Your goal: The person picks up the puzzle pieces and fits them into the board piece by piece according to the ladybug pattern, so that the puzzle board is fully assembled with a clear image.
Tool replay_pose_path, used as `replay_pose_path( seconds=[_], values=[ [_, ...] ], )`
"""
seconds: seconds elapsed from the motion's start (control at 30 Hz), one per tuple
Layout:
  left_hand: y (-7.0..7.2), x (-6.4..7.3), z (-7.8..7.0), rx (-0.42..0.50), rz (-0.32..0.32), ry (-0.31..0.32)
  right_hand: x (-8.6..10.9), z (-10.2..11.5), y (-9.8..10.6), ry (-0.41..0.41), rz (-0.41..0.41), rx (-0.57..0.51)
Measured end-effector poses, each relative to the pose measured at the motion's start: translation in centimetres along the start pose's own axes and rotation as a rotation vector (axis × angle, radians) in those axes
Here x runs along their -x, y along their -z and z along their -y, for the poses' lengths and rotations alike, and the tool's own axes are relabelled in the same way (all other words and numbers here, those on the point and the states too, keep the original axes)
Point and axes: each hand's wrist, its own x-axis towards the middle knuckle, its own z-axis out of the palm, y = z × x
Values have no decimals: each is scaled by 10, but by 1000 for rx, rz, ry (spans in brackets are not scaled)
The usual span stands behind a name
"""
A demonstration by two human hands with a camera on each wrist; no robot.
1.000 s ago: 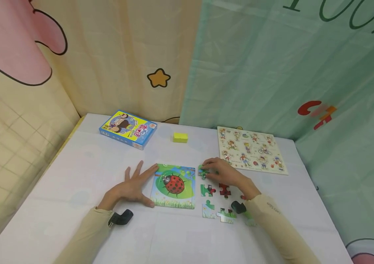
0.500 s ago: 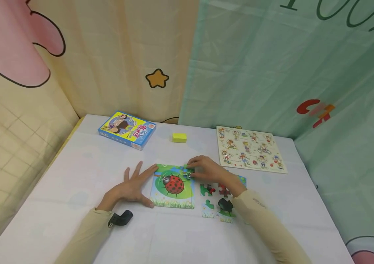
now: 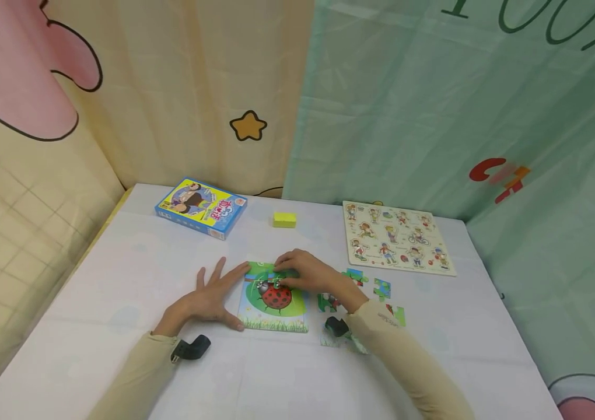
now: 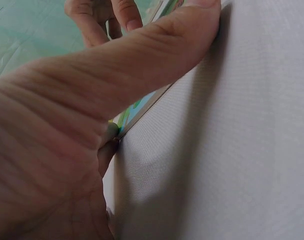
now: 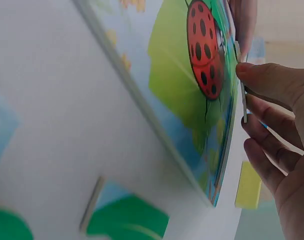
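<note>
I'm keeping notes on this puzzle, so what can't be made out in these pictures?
Head view: some loose pieces, partly hidden by the right sleeve and wrist camera.
Head view: the held piece, mostly covered by the right hand; edge-on in the right wrist view.
Left wrist view: most of the board, behind the left hand.
Right wrist view: loose pieces, blurred and cut off by the edges.

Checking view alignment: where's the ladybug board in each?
Head: ladybug board below centre, slightly left.
Left wrist: ladybug board only as slivers behind the left hand, upper middle.
Right wrist: ladybug board upper middle, cut off at top.
Shared landmark: right hand, visible in all three.
</note>
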Motion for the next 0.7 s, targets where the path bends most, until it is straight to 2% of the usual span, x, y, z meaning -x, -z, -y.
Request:
replay_pose_path(
  seconds=[0.17,0.4,0.7],
  values=[
    [2,1,-2,-8,5,-3,-13,11,-5,-43,43,19],
    [1,2,-1,6,5,-8,-25,23,-11,-103,56,53],
    [1,1,-1,9,1,-11,-31,26,-13,-116,48,109]
  ],
)
